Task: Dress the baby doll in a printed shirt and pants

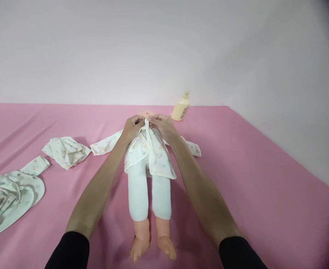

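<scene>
A baby doll lies on its back on the pink sheet, feet toward me, in white leggings and a patterned white top. My left hand and my right hand meet at the doll's chest near the neck. Both pinch the front edges of the top together, fingers closed on the cloth. The doll's head is mostly hidden behind my hands.
A cream bottle stands beyond the doll, near the white wall. A crumpled patterned garment lies to the left. Another larger pale garment lies at the far left edge.
</scene>
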Demonstrator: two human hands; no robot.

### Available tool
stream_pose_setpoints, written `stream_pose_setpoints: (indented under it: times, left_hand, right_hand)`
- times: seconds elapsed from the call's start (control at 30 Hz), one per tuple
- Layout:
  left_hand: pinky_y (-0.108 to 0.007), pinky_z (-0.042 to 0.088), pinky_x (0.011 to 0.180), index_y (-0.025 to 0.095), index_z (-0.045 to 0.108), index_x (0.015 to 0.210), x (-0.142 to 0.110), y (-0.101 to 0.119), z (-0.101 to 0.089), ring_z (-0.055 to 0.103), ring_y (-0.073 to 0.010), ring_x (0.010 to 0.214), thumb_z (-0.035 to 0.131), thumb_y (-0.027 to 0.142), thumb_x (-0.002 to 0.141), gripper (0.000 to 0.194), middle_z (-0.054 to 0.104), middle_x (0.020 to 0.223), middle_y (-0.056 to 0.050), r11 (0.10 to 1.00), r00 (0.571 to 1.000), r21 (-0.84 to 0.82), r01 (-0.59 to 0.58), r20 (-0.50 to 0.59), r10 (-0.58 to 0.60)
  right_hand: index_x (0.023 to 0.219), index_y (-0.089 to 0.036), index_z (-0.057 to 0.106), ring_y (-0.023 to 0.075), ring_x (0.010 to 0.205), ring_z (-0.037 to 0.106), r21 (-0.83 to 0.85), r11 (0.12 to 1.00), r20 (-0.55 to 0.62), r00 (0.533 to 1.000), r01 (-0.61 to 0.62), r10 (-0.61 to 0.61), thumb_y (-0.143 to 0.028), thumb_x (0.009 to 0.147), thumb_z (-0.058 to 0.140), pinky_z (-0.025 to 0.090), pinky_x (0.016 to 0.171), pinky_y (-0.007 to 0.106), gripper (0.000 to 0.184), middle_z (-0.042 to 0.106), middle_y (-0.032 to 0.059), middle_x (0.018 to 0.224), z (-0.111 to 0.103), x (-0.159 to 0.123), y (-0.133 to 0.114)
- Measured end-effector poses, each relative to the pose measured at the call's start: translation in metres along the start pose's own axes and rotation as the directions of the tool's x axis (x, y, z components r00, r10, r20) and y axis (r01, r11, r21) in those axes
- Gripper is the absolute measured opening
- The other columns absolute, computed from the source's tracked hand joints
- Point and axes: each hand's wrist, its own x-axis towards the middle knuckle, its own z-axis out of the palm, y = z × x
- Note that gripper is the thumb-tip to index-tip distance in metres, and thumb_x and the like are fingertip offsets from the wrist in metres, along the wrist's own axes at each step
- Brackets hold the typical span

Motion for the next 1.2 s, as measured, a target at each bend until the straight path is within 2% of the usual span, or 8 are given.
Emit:
stream_pose_setpoints:
  times: [0.13,0.27,0.43,0.63,0.83,0.93,1.07,1.2]
  left_hand:
    - [-0.024,0.047,0.066,0.015,0.070,0.087,0.000,0.002,0.000,0.060,-0.0117,0.069,0.074,0.036,0.075,0.024,0.069,0.079,-0.002,0.992,0.998,-0.110,0.062,0.000,-0.062]
    - [-0.025,0.050,0.065,0.015,0.070,0.090,0.000,0.003,0.000,0.062,-0.0128,0.068,0.079,0.040,0.071,0.032,0.071,0.079,-0.003,0.971,0.993,-0.206,0.120,0.044,-0.114]
    - [-0.025,0.049,0.061,0.016,0.070,0.092,-0.002,0.007,-0.001,0.061,-0.0116,0.063,0.080,0.042,0.071,0.036,0.071,0.078,-0.003,0.965,0.988,-0.218,0.146,0.074,-0.132]
    - [-0.024,0.047,0.060,0.017,0.069,0.092,-0.002,0.009,-0.004,0.059,-0.0118,0.064,0.076,0.040,0.074,0.030,0.070,0.077,-0.002,0.976,0.984,-0.139,0.165,0.096,-0.153]
    - [-0.025,0.046,0.066,0.016,0.069,0.088,-0.001,0.011,-0.001,0.059,-0.0126,0.071,0.071,0.034,0.078,0.020,0.070,0.082,-0.003,0.993,0.991,0.006,0.121,0.056,-0.121]
    - [-0.026,0.046,0.071,0.015,0.070,0.091,-0.001,0.012,-0.001,0.060,-0.0136,0.076,0.070,0.035,0.080,0.023,0.071,0.088,-0.004,0.991,0.990,0.067,0.115,0.079,-0.120]
    - [-0.026,0.046,0.073,0.014,0.072,0.095,-0.001,0.012,-0.002,0.061,-0.0146,0.080,0.067,0.036,0.081,0.027,0.072,0.089,-0.005,0.989,0.986,0.083,0.118,0.106,-0.127]
    - [-0.025,0.045,0.068,0.015,0.072,0.096,0.001,0.009,-0.004,0.059,-0.0128,0.072,0.067,0.035,0.081,0.026,0.071,0.085,-0.003,0.988,0.986,0.091,0.121,0.105,-0.130]
  right_hand:
    - [0.073,-0.018,0.073,0.0109,0.063,0.055,-0.038,0.998,-0.053,0.998,0.044,-0.046,-0.041,0.067,0.082,0.048,0.065,0.025,0.025,0.064,-0.0004,0.066,0.005,0.000,0.002]
    - [0.072,-0.019,0.072,0.0102,0.059,0.048,-0.065,0.995,-0.088,0.993,0.077,-0.082,-0.039,0.068,0.080,0.043,0.060,0.024,0.021,0.058,-0.0028,0.062,0.011,-0.003,0.000]
    - [0.074,-0.019,0.070,0.0093,0.058,0.044,-0.106,0.991,-0.139,0.986,0.080,-0.094,-0.035,0.071,0.076,0.040,0.059,0.024,0.017,0.055,-0.0042,0.061,0.017,-0.006,-0.004]
    - [0.081,-0.018,0.071,0.0099,0.060,0.047,-0.155,0.985,-0.048,0.995,0.077,-0.086,-0.037,0.073,0.076,0.040,0.058,0.024,0.021,0.059,-0.0024,0.066,0.011,-0.008,-0.009]
    - [0.094,-0.018,0.073,0.0130,0.070,0.056,-0.253,0.964,0.054,0.996,0.086,-0.075,-0.028,0.081,0.067,0.047,0.069,0.027,0.018,0.067,0.0021,0.081,-0.005,-0.010,-0.026]
    - [0.108,-0.019,0.072,0.0151,0.079,0.060,-0.423,0.895,0.125,0.988,0.139,-0.095,-0.025,0.084,0.062,0.049,0.075,0.029,0.027,0.070,0.0045,0.097,-0.010,-0.011,-0.030]
    - [0.115,-0.021,0.072,0.0193,0.090,0.061,-0.668,0.687,0.265,0.954,0.287,-0.140,-0.027,0.088,0.060,0.049,0.082,0.034,0.031,0.067,0.0084,0.111,-0.015,-0.008,-0.030]
    - [0.129,-0.023,0.065,0.0185,0.084,0.059,-0.732,0.557,0.348,0.919,0.391,-0.188,-0.027,0.090,0.058,0.049,0.080,0.035,0.040,0.065,0.0083,0.110,-0.018,-0.002,-0.031]
